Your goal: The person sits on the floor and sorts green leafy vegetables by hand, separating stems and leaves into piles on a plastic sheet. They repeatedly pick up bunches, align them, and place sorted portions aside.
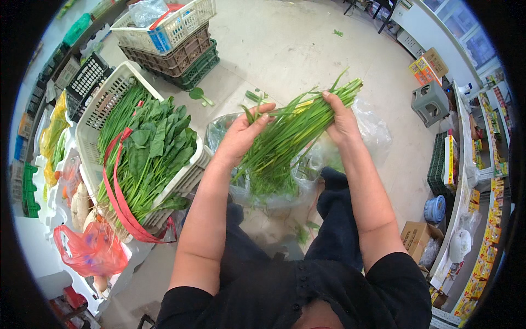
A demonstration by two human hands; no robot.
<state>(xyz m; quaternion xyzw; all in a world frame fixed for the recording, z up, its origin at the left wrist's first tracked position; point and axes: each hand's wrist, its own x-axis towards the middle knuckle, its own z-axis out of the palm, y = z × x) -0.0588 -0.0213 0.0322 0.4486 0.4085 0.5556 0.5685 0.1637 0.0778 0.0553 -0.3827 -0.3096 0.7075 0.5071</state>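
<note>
My right hand (pixel 344 121) grips a bunch of Chinese chives (pixel 291 131) close to its pale stem ends. The long green blades slope down to the left. At the leafy side, my left hand (pixel 245 133) pinches a few blades between thumb and fingers. Below the bunch, an open clear plastic bag (pixel 242 191) lies on the floor between my legs, with loose green leaves (pixel 273 185) in it. On my left stands a white plastic crate (pixel 92 119) holding leafy spinach-like greens (pixel 154 144) and more chives (pixel 123 109). A red strap (pixel 119 193) hangs over its side.
Stacked crates (pixel 172 53) stand at the far left. Beside the white crate are a red plastic bag (pixel 92 251) and white radishes (pixel 80 205). A grey stool (pixel 429 103), a cardboard box (pixel 419 242) and shelves of packets (pixel 478 267) line the right. Leaf scraps (pixel 201 96) lie on the floor.
</note>
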